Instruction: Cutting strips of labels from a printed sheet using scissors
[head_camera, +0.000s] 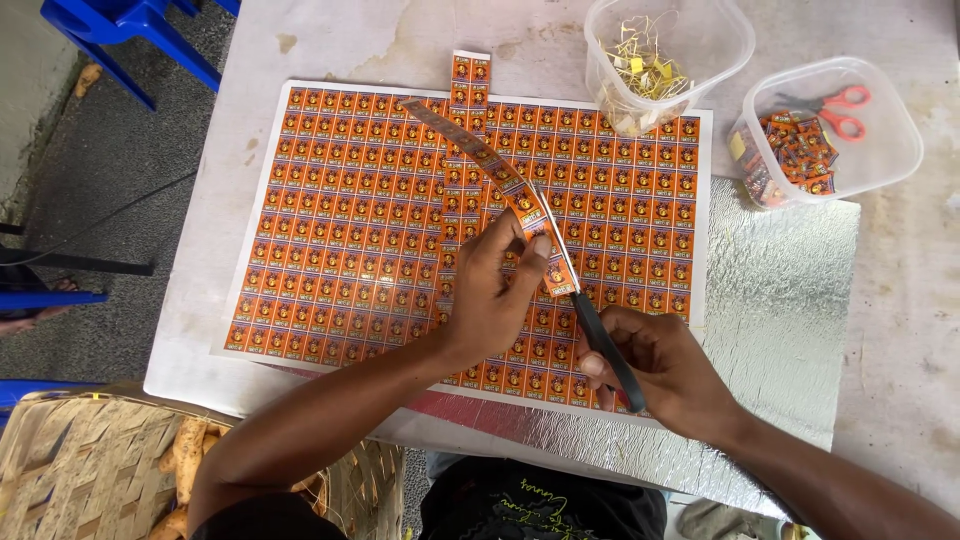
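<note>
A white table (900, 300) fills most of the frame. At centre lies a large sheet of orange labels (340, 220), partly over a silver foil sheet (790, 290) at centre right. A long label strip (480, 160) curves from upper centre down to the middle. The left hand (490, 295) pinches the strip's lower end between thumb and fingers. The right hand (665, 370), lower right of centre, is closed around black-handled scissors (590, 310), whose blades run alongside the strip. Two clear plastic tubs (830, 130) sit at upper right.
</note>
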